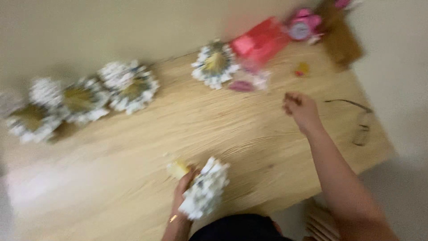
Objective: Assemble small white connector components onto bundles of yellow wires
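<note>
One white paper flower (206,187) in left hand (183,189) grip, right hand (301,109) well apart

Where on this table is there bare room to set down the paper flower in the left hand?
The widest bare wood lies mid-table, between the row of paper flowers along the wall and the left hand. The near left corner also looks free. The far right is crowded: a red box, a pink clock, small scraps, and glasses beyond the right hand.

Left hand (183,189) grips a white paper flower (206,188) near the wooden table (133,147) edge; right hand (301,109) hovers curled, far right.
</note>
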